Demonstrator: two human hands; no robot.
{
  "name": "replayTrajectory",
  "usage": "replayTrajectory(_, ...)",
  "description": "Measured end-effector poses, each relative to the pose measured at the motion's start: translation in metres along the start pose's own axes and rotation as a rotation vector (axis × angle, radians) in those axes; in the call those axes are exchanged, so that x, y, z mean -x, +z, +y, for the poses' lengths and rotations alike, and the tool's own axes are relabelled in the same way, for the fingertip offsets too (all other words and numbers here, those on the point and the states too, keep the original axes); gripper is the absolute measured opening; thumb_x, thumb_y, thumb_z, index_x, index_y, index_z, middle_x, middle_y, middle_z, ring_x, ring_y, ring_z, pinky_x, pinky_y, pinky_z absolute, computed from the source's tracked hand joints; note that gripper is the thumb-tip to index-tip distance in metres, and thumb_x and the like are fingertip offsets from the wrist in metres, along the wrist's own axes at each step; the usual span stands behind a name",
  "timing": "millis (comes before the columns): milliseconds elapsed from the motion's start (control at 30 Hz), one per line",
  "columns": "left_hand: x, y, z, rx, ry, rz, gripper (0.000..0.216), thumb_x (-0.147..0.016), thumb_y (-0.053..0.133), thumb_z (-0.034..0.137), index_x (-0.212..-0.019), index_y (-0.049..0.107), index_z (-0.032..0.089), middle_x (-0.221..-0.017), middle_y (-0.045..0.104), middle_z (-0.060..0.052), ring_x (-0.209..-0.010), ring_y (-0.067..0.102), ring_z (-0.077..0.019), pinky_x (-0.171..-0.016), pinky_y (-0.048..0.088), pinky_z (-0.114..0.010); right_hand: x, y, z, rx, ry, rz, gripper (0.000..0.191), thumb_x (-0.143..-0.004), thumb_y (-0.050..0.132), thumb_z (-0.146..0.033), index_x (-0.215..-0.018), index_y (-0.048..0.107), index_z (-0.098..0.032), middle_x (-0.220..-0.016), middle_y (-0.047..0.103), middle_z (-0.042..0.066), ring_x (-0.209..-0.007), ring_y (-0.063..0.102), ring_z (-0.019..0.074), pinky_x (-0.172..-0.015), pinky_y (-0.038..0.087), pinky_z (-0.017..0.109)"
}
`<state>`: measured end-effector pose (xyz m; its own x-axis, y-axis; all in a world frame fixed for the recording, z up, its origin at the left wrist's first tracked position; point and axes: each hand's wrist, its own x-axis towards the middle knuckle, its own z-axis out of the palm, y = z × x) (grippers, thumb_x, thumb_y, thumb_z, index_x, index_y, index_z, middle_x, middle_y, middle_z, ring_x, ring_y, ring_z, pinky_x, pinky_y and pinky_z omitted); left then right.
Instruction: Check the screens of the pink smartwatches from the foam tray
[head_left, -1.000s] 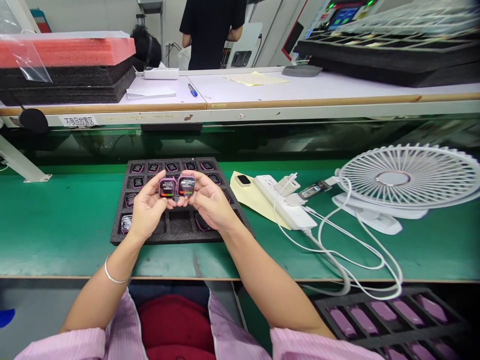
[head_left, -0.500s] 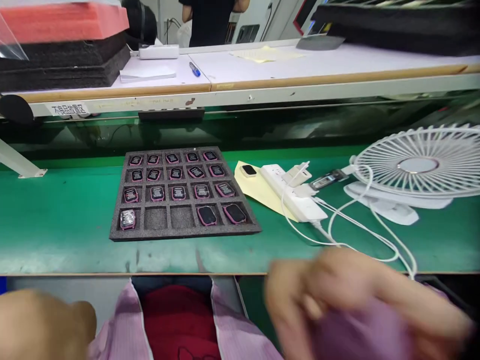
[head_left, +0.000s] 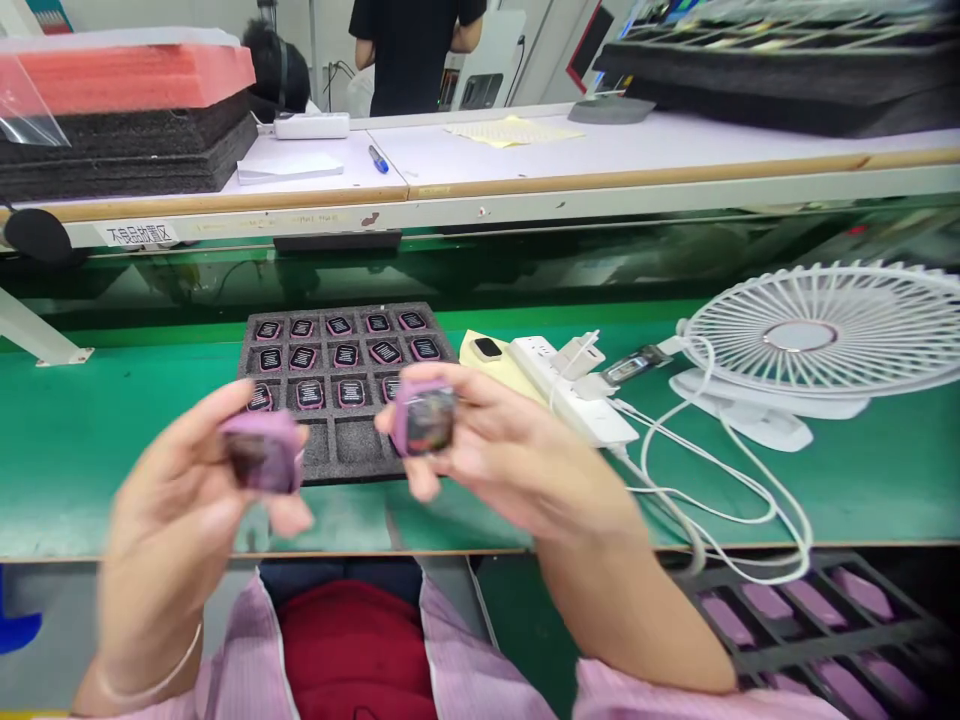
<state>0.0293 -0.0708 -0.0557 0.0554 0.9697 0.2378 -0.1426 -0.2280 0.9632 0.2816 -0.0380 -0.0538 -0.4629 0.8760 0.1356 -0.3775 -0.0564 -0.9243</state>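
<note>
Held up over the near side of the bench, my left hand (head_left: 180,500) pinches a purple-framed smartwatch (head_left: 262,452), blurred by motion. Opposite it, my right hand (head_left: 510,450) grips another smartwatch (head_left: 424,418), its dark glossy face toward me. The two watches are apart from each other. Behind them lies a dark grey foam tray (head_left: 442,345) whose compartments hold several purple smartwatches (head_left: 346,355) with text on their screens. My hands cover the tray's front corners, so what lies there is partly hidden.
Right of the tray, a white power strip (head_left: 570,390) with chargers and cables rests by yellow paper (head_left: 499,370) bearing a pale watch (head_left: 487,348). A white fan (head_left: 799,335) stands farther right. At lower right a second tray (head_left: 772,640) holds purple pieces. A person (head_left: 412,55) stands behind the shelf.
Both hands have risen from the bottom corners to in front of the foam tray, each now showing a watch. The view has shifted slightly, revealing the second tray at lower right.
</note>
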Motion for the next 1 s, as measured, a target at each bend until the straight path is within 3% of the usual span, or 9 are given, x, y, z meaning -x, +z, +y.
replayTrajectory(133,-0.04,0.02,-0.045,0.062,-0.041,-0.032,0.051,-0.082,0.073,0.024,-0.131,0.06,0.023,-0.106,0.071,-0.006,-0.065,0.07,-0.014,-0.063,0.062,-0.028,-0.049,-0.022,0.035,-0.081,0.047,0.011,0.049,-0.074,0.074,-0.014,-0.12,0.059,-0.023,-0.103,0.07,0.003,-0.077,0.071,0.0162,-0.071,0.055,0.027)
replayTrajectory(233,-0.055,0.026,-0.076,0.045,-0.058,0.012,0.053,-0.079,0.07,0.021,-0.13,0.055,0.018,-0.112,0.069,-0.008,-0.066,0.069,-0.0113,-0.065,0.061,-0.025,-0.059,-0.036,0.062,-0.066,0.075,0.078,0.052,-0.072,0.07,-0.013,-0.122,0.056,-0.022,-0.101,0.07,0.002,-0.075,0.071,0.0159,-0.066,0.054,0.026)
replayTrajectory(333,-0.057,0.028,-0.093,0.027,-0.072,0.026,0.054,-0.077,0.07,0.021,-0.129,0.053,0.017,-0.113,0.068,-0.009,-0.065,0.068,-0.0103,-0.063,0.059,-0.024,-0.058,-0.04,0.076,-0.032,0.099,0.089,0.055,-0.073,0.069,-0.013,-0.125,0.054,-0.022,-0.097,0.07,0.001,-0.073,0.07,0.0158,-0.063,0.053,0.026)
replayTrajectory(600,-0.056,0.026,-0.096,0.011,-0.093,0.014,0.049,-0.079,0.07,0.024,-0.124,0.053,0.018,-0.106,0.067,-0.006,-0.064,0.067,-0.0101,-0.063,0.059,-0.024,-0.054,-0.034,0.079,0.015,0.072,0.088,0.051,-0.076,0.066,-0.014,-0.125,0.054,-0.021,-0.09,0.068,0.0,-0.071,0.068,0.0158,-0.062,0.052,0.028)
replayTrajectory(1000,-0.055,0.026,-0.097,0.018,-0.126,0.005,0.035,-0.08,0.069,0.028,-0.111,0.054,0.019,-0.094,0.066,-0.001,-0.056,0.068,-0.0108,-0.056,0.058,-0.023,-0.052,-0.034,0.08,0.007,0.084,0.079,0.037,-0.084,0.076,-0.029,-0.114,0.057,-0.021,-0.088,0.067,-0.001,-0.067,0.067,0.0138,-0.061,0.051,0.026)
